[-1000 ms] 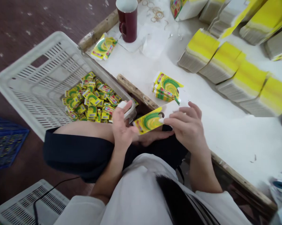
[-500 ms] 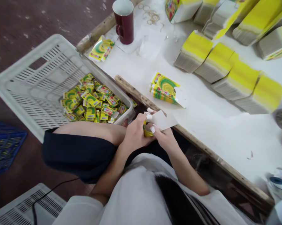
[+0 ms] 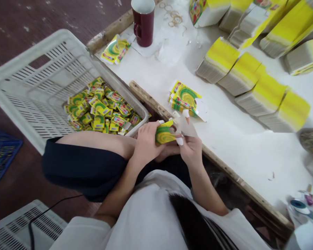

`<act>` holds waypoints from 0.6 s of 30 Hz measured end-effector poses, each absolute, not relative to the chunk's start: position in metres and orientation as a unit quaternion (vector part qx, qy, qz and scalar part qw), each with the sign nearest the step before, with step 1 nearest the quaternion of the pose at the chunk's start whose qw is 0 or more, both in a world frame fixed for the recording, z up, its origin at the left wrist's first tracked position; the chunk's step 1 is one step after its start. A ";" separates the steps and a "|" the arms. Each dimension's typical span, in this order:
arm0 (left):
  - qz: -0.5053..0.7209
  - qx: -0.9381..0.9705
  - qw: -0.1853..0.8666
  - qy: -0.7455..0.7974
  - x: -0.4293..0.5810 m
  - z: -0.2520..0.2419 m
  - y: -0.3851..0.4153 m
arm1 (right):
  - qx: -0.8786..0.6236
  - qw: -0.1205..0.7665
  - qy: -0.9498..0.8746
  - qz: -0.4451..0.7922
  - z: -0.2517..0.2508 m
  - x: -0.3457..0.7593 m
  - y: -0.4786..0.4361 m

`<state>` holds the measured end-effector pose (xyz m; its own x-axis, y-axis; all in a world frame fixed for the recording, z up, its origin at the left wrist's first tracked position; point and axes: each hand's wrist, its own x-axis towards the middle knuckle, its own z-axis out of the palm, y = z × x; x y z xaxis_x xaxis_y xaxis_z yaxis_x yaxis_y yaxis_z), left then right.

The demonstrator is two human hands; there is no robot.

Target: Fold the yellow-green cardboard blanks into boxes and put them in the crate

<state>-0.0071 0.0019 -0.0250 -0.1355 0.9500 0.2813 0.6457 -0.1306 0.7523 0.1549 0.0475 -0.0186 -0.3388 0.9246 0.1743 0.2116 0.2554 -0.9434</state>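
Observation:
My left hand (image 3: 147, 140) is closed round a small yellow and green printed carton (image 3: 165, 134), held above my lap at the table's wooden edge. At the carton's right end, my right hand (image 3: 191, 146) pinches its pale grey-white flap (image 3: 184, 125) between thumb and fingers. White covers show on several fingertips. Just beyond my hands, a small stack of flat yellow-green cartons (image 3: 185, 97) lies on the white table. The inside of the held carton is mostly hidden by my fingers.
A white plastic crate (image 3: 23, 100) at left holds a heap of small folded cartons (image 3: 100, 107). On the table stand a maroon mug (image 3: 144, 27), rubber bands (image 3: 174, 18), a loose carton (image 3: 115, 50) and several bundles of yellow card (image 3: 263, 92). A blue crate (image 3: 5, 152) sits on the floor.
The carton has turned so its printed side shows more. My right hand has shifted right and up along the flap, while my left hand keeps its hold. The view has moved slightly.

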 end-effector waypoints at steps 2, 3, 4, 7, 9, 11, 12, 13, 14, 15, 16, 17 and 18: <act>0.414 0.620 0.227 0.627 -0.010 -0.021 0.002 | -0.379 0.397 -0.722 0.421 -0.019 0.162 0.051; 0.418 0.618 0.246 0.619 -0.011 -0.020 0.002 | -0.350 0.382 -0.757 0.398 -0.018 0.165 0.052; 0.418 0.621 0.259 0.611 -0.012 -0.019 0.002 | -0.320 0.360 -0.793 0.373 -0.016 0.168 0.054; 0.395 0.641 0.252 0.607 -0.012 -0.019 0.001 | -0.274 0.289 -0.859 0.322 -0.010 0.175 0.062; 0.377 0.645 0.245 0.617 -0.012 -0.018 0.001 | -0.274 0.255 -0.868 0.326 -0.005 0.180 0.070; 0.367 0.641 0.260 0.621 -0.011 -0.016 0.000 | -0.258 0.216 -0.870 0.361 0.003 0.186 0.079; 0.363 0.641 0.270 0.620 -0.011 -0.015 0.000 | -0.240 0.196 -0.869 0.387 0.007 0.189 0.084; 0.360 0.643 0.278 0.617 -0.011 -0.013 0.000 | -0.220 0.178 -0.866 0.412 0.011 0.192 0.087; 0.359 0.647 0.281 0.611 -0.011 -0.012 0.000 | -0.204 0.165 -0.863 0.433 0.013 0.193 0.089; 0.360 0.652 0.278 0.607 -0.010 -0.011 0.001 | -0.199 0.162 -0.858 0.444 0.014 0.192 0.089; 0.361 0.656 0.271 0.604 -0.010 -0.011 0.000 | -0.207 0.170 -0.853 0.448 0.014 0.191 0.086; 0.363 0.659 0.262 0.605 -0.009 -0.012 0.000 | -0.226 0.187 -0.847 0.444 0.011 0.188 0.082; 0.367 0.658 0.256 0.606 -0.009 -0.014 0.000 | -0.249 0.208 -0.839 0.437 0.007 0.184 0.076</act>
<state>-0.0085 -0.0002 -0.0142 -0.0033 0.9849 0.1730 0.6096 -0.1351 0.7811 0.1835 0.0762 0.0070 -0.7896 0.5994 0.1310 0.2360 0.4939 -0.8369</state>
